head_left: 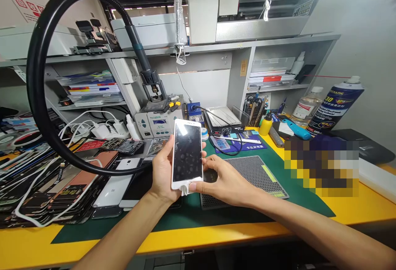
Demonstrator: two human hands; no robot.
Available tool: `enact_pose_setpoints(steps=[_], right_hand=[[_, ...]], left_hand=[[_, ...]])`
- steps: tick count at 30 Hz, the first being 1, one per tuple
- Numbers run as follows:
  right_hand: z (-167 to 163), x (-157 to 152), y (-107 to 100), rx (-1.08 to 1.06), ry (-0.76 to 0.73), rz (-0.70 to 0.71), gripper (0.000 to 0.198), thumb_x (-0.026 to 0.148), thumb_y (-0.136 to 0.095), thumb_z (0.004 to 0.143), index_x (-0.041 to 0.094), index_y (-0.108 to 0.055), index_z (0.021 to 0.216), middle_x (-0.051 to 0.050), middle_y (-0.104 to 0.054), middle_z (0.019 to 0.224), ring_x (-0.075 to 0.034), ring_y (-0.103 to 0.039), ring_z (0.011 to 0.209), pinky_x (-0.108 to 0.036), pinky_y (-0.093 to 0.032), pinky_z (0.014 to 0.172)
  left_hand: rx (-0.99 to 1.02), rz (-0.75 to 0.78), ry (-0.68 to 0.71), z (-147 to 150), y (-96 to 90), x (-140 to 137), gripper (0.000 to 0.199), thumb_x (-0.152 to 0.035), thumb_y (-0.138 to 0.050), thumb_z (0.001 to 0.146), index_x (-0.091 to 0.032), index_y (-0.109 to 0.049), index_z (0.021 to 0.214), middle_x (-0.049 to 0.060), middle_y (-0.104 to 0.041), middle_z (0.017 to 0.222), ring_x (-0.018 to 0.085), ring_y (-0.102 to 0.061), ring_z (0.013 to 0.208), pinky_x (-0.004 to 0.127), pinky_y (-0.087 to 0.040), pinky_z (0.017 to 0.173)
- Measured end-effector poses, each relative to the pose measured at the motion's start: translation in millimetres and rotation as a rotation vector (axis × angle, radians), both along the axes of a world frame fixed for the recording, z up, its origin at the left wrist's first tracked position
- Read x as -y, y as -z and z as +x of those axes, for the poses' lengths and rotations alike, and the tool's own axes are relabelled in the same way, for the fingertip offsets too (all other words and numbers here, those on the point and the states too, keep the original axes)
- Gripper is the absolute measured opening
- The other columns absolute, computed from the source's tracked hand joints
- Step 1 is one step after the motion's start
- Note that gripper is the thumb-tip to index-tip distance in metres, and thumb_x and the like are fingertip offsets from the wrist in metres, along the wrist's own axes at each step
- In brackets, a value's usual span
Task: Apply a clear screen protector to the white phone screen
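Note:
A white smartphone (pixel 187 150) with a dark, smudged screen stands tilted up in my left hand (pixel 161 171). The thumb of that hand runs along the phone's left edge, and its fingertips show at the right edge. At the phone's bottom edge my right hand (pixel 227 179) is closed, its thumb pressing a crumpled white tissue or cloth (pixel 185 188) against the lower front. Part of that white piece is hidden behind the thumb. Below the hands lies a grey perforated mat (pixel 253 175) on a green work mat (pixel 309 204).
Stacked phone parts (pixel 62 187) and a white phone (pixel 119 179) lie on the left. A black hose (pixel 34 76) arches over them. At the back are a grey control box (pixel 157 125) and a hot plate (pixel 224 119). A spray can (pixel 335 105) and bottle (pixel 307 105) stand right.

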State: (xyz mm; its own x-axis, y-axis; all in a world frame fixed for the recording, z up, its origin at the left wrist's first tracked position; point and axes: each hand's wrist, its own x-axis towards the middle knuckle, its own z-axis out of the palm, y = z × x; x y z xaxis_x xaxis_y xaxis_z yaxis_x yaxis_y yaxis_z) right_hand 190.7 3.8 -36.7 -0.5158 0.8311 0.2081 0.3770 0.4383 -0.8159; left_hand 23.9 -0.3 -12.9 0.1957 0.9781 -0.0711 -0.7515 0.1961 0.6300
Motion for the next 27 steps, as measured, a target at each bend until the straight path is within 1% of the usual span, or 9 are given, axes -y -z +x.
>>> enact_pose_setpoints(steps=[2, 6, 11, 13, 15, 18, 22, 27], right_hand=[[1, 0, -1, -0.009, -0.02, -0.031, 0.038, 0.058, -0.073, 0.078, 0.02, -0.068, 0.079, -0.004, -0.067, 0.09, -0.023, -0.061, 0.089, -0.033, -0.045, 0.081], [3, 0, -2, -0.063, -0.086, -0.11, 0.039, 0.056, -0.067, 0.085, 0.019, -0.064, 0.074, 0.001, -0.063, 0.076, -0.016, -0.055, 0.074, -0.028, -0.041, 0.072], [8, -2, -4, -0.135, -0.174, -0.22, 0.04, 0.054, -0.069, 0.084, 0.018, -0.061, 0.07, 0.004, -0.055, 0.067, -0.012, -0.046, 0.063, -0.025, -0.034, 0.061], [11, -4, -5, -0.162, -0.229, -0.278, 0.042, 0.056, -0.068, 0.084, 0.017, -0.064, 0.071, 0.002, -0.058, 0.068, -0.012, -0.049, 0.063, -0.025, -0.036, 0.061], [13, -5, -8, -0.195, -0.28, -0.358, 0.044, 0.059, -0.067, 0.084, 0.016, -0.067, 0.074, -0.001, -0.064, 0.071, -0.014, -0.056, 0.066, -0.026, -0.042, 0.065], [15, -6, -11, -0.241, -0.303, -0.505, 0.048, 0.063, -0.07, 0.079, 0.015, -0.068, 0.075, -0.004, -0.068, 0.074, -0.016, -0.062, 0.066, -0.028, -0.049, 0.067], [16, -8, -12, -0.294, -0.282, -0.644, 0.049, 0.062, -0.073, 0.075, 0.015, -0.064, 0.074, -0.003, -0.068, 0.071, -0.014, -0.064, 0.055, -0.028, -0.053, 0.058], [16, -10, -11, -0.352, -0.288, -0.719, 0.046, 0.058, -0.075, 0.077, 0.015, -0.059, 0.075, -0.002, -0.067, 0.068, -0.014, -0.065, 0.054, -0.024, -0.052, 0.049]], left_hand=[[-0.018, 0.009, 0.004, -1, -0.1, -1, 0.055, -0.051, -0.046, 0.097, -0.007, -0.065, 0.124, 0.02, -0.073, 0.108, 0.032, -0.073, 0.084, 0.047, -0.061, 0.076], [-0.048, 0.022, -0.006, -3, 1.5, -3, 0.057, -0.051, -0.046, 0.097, -0.006, -0.064, 0.126, 0.022, -0.072, 0.11, 0.033, -0.073, 0.085, 0.049, -0.061, 0.077], [-0.023, 0.031, 0.005, -5, 2.2, -4, 0.055, -0.05, -0.048, 0.096, -0.007, -0.064, 0.128, 0.021, -0.073, 0.11, 0.033, -0.073, 0.09, 0.049, -0.06, 0.081], [-0.02, 0.029, 0.007, -5, 1.3, -3, 0.055, -0.049, -0.048, 0.096, -0.007, -0.064, 0.128, 0.021, -0.073, 0.11, 0.034, -0.073, 0.09, 0.05, -0.06, 0.082], [-0.02, 0.017, 0.01, -5, 0.5, -4, 0.055, -0.048, -0.048, 0.096, -0.007, -0.064, 0.129, 0.02, -0.073, 0.109, 0.034, -0.073, 0.089, 0.05, -0.06, 0.081], [-0.027, -0.015, 0.005, -5, 1.0, -6, 0.054, -0.047, -0.046, 0.097, -0.007, -0.063, 0.129, 0.02, -0.074, 0.109, 0.034, -0.073, 0.088, 0.05, -0.06, 0.08], [-0.047, -0.062, -0.022, -5, 3.7, -10, 0.053, -0.045, -0.044, 0.098, -0.006, -0.063, 0.129, 0.021, -0.074, 0.107, 0.033, -0.074, 0.087, 0.049, -0.061, 0.079], [-0.06, -0.091, 0.008, -5, 2.9, -10, 0.053, -0.044, -0.042, 0.098, -0.006, -0.063, 0.129, 0.021, -0.074, 0.107, 0.033, -0.074, 0.085, 0.049, -0.061, 0.078]])
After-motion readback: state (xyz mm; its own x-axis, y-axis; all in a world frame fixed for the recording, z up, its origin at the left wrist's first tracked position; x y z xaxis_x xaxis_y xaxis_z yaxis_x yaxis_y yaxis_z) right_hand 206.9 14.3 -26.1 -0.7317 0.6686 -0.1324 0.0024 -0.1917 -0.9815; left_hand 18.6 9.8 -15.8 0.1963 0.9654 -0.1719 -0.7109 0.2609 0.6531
